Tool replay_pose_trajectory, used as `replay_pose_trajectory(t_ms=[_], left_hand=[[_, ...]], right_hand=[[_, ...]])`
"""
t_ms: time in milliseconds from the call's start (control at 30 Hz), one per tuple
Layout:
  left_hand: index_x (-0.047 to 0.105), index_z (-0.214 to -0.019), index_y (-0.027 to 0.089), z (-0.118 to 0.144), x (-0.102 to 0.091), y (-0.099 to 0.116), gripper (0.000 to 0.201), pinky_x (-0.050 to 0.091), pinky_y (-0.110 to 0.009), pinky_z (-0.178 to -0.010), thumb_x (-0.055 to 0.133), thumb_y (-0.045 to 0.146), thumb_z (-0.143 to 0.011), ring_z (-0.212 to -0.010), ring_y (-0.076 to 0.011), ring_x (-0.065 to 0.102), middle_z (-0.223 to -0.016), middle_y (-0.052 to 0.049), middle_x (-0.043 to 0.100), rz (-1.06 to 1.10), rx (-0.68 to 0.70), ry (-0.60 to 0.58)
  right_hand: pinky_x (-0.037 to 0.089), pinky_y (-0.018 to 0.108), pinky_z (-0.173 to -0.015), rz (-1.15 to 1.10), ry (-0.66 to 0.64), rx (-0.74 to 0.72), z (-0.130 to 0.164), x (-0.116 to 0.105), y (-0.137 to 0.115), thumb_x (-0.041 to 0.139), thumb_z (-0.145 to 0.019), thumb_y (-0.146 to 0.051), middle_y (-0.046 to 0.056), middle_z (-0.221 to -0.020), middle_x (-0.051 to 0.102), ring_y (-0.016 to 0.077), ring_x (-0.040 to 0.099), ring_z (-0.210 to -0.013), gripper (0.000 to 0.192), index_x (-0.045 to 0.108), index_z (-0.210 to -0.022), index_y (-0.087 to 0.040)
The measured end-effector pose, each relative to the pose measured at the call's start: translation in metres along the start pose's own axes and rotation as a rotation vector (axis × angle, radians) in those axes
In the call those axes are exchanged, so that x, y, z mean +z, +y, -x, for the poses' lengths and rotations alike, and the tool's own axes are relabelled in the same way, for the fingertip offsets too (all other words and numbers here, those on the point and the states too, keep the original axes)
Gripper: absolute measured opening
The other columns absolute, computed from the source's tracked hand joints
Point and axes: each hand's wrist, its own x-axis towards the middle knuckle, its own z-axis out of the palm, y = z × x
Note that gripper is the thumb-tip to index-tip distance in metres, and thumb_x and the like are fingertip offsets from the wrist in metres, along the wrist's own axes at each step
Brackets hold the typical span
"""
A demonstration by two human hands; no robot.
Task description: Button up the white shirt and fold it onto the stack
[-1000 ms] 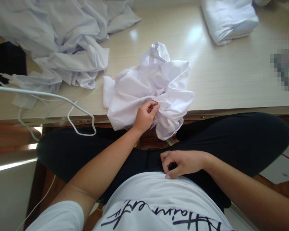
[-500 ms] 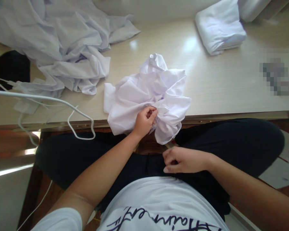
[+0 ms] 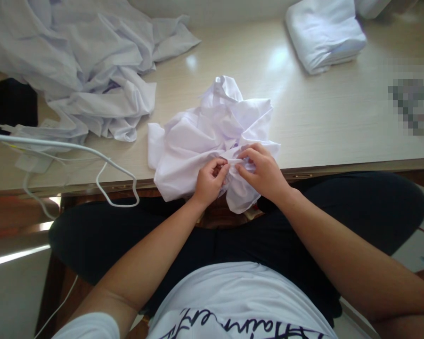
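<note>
On the table (image 3: 332,117), a cloth (image 3: 191,146) overhangs the near edge; behind, a cloth heap (image 3: 99,66) lies left, a stack (image 3: 325,35) right.

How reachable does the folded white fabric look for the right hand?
Probably yes, with a forward stretch: beyond the bunched white fabric at the right hand, the tabletop leads unobstructed to the folded white fabric.

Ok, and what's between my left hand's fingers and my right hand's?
A gathered bit of the crumpled white cloth lies between your left hand and right hand, as the head view shows.
</note>
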Motion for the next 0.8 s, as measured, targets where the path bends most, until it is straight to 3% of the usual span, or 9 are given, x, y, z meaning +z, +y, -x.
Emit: replay_pose_trajectory(t_ms=[200, 467, 800], left_hand=[[0.063, -0.093, 0.021, 0.0, 0.004, -0.004, 0.029, 0.042, -0.022, -0.051, 0.065, 0.049, -0.089, -0.054, -0.0113, 0.053, -0.063, 0.002, 0.057, -0.03, 0.012, 0.028], [0.065, -0.095, 0.019, -0.001, 0.006, -0.011, 0.026, 0.042, -0.021, -0.056, 0.065, 0.045, -0.09, -0.059, -0.0094, 0.052, -0.069, 0.002, 0.059, -0.088, 0.087, 0.05], [0.065, -0.095, 0.019, -0.001, 0.004, -0.013, 0.026, 0.042, -0.021, -0.057, 0.065, 0.044, -0.091, -0.061, -0.0096, 0.053, -0.071, 0.001, 0.06, -0.154, 0.113, 0.029]], right_hand=[[0.043, 0.041, -0.098, -0.021, -0.001, -0.026, 0.002, 0.003, 0.01, 0.062, -0.086, -0.022, 0.008, -0.105, 0.058, 0.0249, 0.054, -0.106, 0.014, 0.067, -0.099, -0.021], [0.046, 0.04, -0.088, -0.125, 0.028, -0.057, 0.004, 0.005, 0.022, 0.065, -0.086, -0.021, 0.006, -0.099, 0.059, 0.024, 0.056, -0.098, 0.013, 0.069, -0.098, -0.022], [0.046, 0.04, -0.087, -0.157, 0.024, -0.058, 0.006, 0.007, 0.026, 0.064, -0.083, -0.017, 0.006, -0.098, 0.058, 0.0246, 0.055, -0.1, 0.014, 0.068, -0.096, -0.022]])
